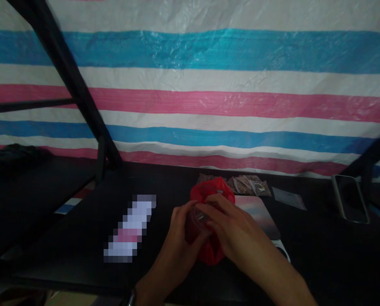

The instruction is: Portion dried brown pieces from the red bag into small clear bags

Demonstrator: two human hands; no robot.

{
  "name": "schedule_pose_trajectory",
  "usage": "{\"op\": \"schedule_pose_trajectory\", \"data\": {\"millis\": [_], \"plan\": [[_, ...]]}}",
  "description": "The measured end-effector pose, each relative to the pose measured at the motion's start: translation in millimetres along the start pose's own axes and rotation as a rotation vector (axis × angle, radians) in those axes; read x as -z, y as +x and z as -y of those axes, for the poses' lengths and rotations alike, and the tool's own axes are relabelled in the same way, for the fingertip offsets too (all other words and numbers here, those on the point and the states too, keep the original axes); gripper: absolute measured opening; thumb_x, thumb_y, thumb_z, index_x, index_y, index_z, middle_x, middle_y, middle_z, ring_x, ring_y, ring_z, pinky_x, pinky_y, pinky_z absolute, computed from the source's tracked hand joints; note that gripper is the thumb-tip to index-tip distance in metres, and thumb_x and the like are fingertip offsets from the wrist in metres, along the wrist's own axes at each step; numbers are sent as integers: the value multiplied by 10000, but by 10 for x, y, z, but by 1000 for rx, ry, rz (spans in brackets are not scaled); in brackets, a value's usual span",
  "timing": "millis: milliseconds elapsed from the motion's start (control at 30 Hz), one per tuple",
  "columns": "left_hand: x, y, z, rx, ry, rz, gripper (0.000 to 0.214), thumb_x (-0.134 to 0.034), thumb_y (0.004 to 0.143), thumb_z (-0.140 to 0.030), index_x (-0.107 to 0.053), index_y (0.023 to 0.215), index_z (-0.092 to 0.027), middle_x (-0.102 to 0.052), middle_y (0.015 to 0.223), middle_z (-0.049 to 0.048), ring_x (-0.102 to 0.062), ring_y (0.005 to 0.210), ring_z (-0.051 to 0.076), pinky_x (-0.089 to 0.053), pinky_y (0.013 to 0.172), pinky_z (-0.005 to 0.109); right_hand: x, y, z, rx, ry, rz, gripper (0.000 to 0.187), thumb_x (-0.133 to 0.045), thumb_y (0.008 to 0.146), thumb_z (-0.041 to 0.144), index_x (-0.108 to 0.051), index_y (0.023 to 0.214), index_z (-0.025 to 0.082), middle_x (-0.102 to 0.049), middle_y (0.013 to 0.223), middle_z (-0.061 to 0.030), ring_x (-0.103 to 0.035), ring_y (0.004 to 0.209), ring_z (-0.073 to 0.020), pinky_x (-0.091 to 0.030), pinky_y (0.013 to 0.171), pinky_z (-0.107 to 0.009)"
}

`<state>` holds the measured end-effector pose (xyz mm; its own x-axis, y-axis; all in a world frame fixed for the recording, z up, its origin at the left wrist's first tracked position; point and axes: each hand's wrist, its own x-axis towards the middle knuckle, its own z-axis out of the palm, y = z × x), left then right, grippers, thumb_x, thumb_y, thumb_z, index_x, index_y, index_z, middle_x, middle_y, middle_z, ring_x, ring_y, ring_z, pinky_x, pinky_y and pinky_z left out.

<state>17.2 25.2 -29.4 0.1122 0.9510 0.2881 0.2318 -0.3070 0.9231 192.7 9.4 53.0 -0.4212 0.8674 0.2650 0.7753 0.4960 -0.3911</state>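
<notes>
Both hands are closed on 1 red plastic bag (211,193), which is gathered between them over the near part of the black table (81,238). The left hand (180,231) is wrapped round the bag's left side, with what looks like a small clear pouch (199,217) pinched at the fingertips; its contents cannot be made out. The right hand (233,229) is laid over the top and right side, fingers curled into the plastic.

The bag is held low, just above or on the tabletop; contact cannot be confirmed. A flat pad (260,212) lies just beside the right hand, and a row of small filled packets (247,185) is set behind the bag near the striped tarp (209,85). An empty clear pouch (288,197) and a phone (351,197) lie further right, well apart. A blurred-out item (131,227) is left of the hands.

Judgement: the pouch appears to be worked at the bag's mouth. Good practice would be for the mouth to be kept open by 1 hand while the other guides the pouch, with thin plastic gripped lightly so that it is not torn, and the packets behind left undisturbed.
</notes>
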Motion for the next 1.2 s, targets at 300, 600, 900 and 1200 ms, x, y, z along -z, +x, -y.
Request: {"op": "schedule_pose_trajectory", "data": {"millis": [300,600,900,1200], "plan": [[51,86,-178,142,-146,27,491,-691,829,-191,-680,1310,-289,-724,1354,49,-675,1284,238,-510,1151,427,55,-20,-14,118,77,-111,562,-456,978,-27,-638,1412,281,-665,1429,-57,-623,1333,-213,-516,1174,-431],[122,120,-237,19,-87,-343,323,-744,863,-359,-704,1163,-247,-800,1108,57,-775,1007,234,-639,884,367,169,-16,-76,-27,178,-367,326,-675,995,154,-681,1298,276,-722,1324,-56,-675,1243,-230,-527,1108,-397],[-229,-440,-391,47,136,-451,198,-631,958,-464,-722,1014,-296,-786,975,44,-764,871,251,-620,720,359,27,-20,-211,-261,-52,179,277,-628,954,80,-762,1170,189,-760,1209,-113,-679,1140,-290,-474,1015,-420],[-109,-241,-246,391,-1,-355,546,-675,824,-679,-651,1125,-224,-767,1022,105,-753,920,324,-616,784,469,-257,52,-139,-81,267,242,382,-569,815,-36,-787,1023,198,-795,1016,-33,-683,971,-185,-450,915,-299]]}}
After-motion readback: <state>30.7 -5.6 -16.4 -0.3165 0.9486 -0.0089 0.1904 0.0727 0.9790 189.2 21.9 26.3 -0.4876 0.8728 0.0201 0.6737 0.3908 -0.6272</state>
